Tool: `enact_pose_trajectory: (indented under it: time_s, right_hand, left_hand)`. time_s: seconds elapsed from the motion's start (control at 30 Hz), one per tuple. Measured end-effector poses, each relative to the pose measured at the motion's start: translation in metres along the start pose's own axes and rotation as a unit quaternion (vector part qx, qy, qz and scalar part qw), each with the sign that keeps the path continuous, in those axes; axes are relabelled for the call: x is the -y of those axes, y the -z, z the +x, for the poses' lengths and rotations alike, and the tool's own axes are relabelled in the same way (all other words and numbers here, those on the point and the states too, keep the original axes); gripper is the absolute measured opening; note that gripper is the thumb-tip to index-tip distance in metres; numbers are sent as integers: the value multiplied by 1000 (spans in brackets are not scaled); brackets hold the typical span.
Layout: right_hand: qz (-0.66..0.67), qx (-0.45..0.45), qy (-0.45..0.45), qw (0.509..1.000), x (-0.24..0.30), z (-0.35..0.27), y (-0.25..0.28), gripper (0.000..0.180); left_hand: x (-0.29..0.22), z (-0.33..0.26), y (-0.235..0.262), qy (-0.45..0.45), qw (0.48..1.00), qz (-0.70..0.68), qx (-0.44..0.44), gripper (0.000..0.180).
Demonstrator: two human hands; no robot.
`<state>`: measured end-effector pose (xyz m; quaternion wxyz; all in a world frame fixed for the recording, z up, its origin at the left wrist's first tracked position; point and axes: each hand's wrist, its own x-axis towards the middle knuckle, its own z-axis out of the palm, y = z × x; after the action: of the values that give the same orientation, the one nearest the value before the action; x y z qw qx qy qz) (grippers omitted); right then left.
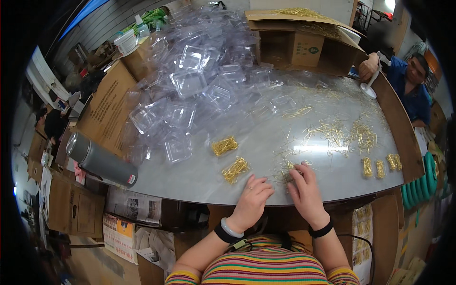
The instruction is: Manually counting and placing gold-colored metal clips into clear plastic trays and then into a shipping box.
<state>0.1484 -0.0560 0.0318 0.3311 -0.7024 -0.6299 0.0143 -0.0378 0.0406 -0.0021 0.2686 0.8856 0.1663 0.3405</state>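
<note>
My left hand rests near the front edge of the grey table, fingers slightly bent and apart, holding nothing that I can see. Just beyond it lie two bundles of thin gold wire hooks, a nearer bundle and a farther bundle. My right hand is spread over a small scatter of gold hooks, its fingertips touching them and its thumb held apart. Looser hooks spread farther back on the right. The hooks under my right fingers are partly hidden.
A tall heap of clear plastic boxes covers the back left. A grey flask lies at the left edge. Small clear packs of hooks sit at the right. An open carton stands behind; a person is at the far right.
</note>
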Motion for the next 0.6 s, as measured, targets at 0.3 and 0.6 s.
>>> enact_pose_trajectory:
  time_s: [0.3,0.6]
  right_hand:
    - [-103,7,12,995,-2,1,15,63]
    - [17,63,82,994,-11,2,2,43]
  left_hand:
    - [-16,18,16,97,992,67,55,66]
    - [-2,22,14,57,982,146,106,77]
